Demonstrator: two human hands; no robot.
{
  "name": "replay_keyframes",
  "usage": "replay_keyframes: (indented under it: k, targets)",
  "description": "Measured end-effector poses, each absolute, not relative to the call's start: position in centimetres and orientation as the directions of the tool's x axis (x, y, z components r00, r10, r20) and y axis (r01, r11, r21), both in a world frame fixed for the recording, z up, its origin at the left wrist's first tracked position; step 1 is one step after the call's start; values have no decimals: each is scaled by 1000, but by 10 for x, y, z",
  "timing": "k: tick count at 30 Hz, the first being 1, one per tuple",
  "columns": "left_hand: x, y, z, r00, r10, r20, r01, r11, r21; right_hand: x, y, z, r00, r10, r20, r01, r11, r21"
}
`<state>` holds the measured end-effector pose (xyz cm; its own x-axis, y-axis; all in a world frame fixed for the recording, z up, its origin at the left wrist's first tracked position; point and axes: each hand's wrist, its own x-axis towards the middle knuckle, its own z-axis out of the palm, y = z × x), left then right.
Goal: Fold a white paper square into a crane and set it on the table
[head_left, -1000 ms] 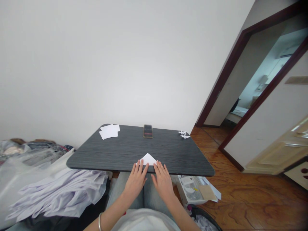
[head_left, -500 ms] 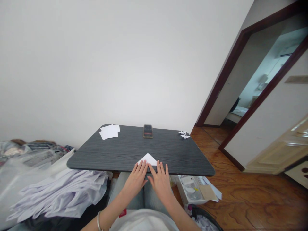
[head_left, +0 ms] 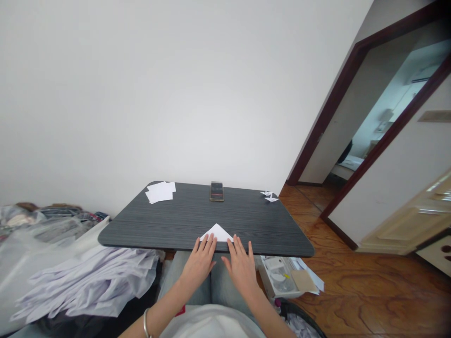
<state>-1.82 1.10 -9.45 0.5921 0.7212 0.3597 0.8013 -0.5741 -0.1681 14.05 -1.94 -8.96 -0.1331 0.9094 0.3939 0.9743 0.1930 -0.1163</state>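
A white sheet of paper folded into a triangle (head_left: 217, 232) lies flat at the near edge of the dark table (head_left: 169, 225), its point facing away from me. The fingers of my left hand (head_left: 200, 260) rest stretched out on the left part of its folded edge. My right hand (head_left: 241, 265) lies with fingers spread at the triangle's right corner, thumb apart. Neither hand grips the paper; both press or touch it from above.
White paper sheets (head_left: 160, 192) lie at the table's back left. A phone-like device (head_left: 216, 191) stands at the back middle. Folded paper cranes (head_left: 270, 199) sit at the back right. Below are a box of odds and ends (head_left: 282, 279) and a heap of white cloth (head_left: 95, 281).
My right hand has slid to the right along the folded edge, away from my left hand, showing more of the triangle. My left hand has hardly moved.
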Motion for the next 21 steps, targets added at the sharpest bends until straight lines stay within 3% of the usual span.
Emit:
replay_keyframes:
  k: [11,21]
  targets:
    - [-21,14,-101,580,730,361,812,-554,-183,146,-22,-85,-80,938,336,986,124,-111]
    - [-15,10,-96,588,720,370,805,-568,-172,133,-17,-82,-183,936,301,966,228,-122]
